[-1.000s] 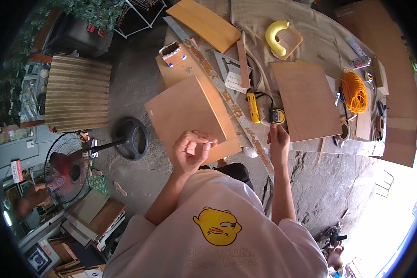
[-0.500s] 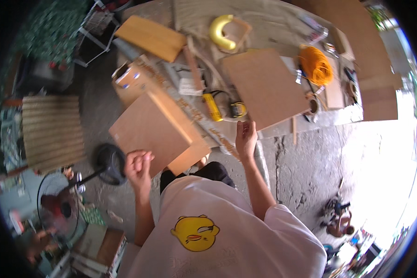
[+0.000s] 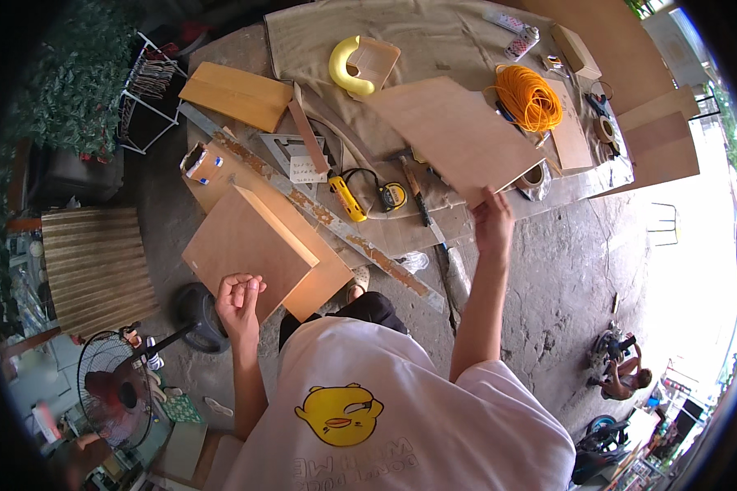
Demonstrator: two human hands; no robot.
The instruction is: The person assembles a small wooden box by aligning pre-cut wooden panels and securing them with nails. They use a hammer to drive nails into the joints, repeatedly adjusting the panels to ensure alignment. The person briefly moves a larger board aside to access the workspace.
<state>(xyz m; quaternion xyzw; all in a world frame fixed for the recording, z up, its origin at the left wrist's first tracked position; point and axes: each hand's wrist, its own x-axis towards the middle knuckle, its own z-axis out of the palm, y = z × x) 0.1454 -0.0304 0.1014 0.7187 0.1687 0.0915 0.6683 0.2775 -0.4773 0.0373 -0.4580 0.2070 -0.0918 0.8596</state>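
Nearest the camera is the person's white T-shirt point(image 3: 401, 409) with a yellow cartoon bird on it, and both bare forearms rise out of it. The left hand point(image 3: 239, 299) has its fingers curled in loosely, fingertips close to the thumb, touching the near edge of a square plywood panel point(image 3: 250, 250) that lies over a second, similar board point(image 3: 319, 274) on the concrete floor point(image 3: 540, 278); whether it truly grips that edge cannot be told. The right hand point(image 3: 493, 221) is closed on the near corner of a larger plywood sheet point(image 3: 454, 135), which lies tilted above the work area, its far part over the beige cloth point(image 3: 434, 41). Left of the left hand stands a floor fan point(image 3: 119, 389), its dark round base point(image 3: 201, 315) just beside the wrist. Between the two hands a long, paint-flecked straightedge point(image 3: 344, 233) runs diagonally, and just beyond it lie a yellow tool point(image 3: 346, 199) and a yellow tape measure point(image 3: 391, 196) joined by a black cord. Farther out are a metal square point(image 3: 282, 151), a flat wooden board point(image 3: 233, 94), a yellow curved object point(image 3: 344, 65) resting on a small wooden piece, and a coil of orange cord point(image 3: 528, 96) to the right, with tape rolls point(image 3: 604, 129) near it
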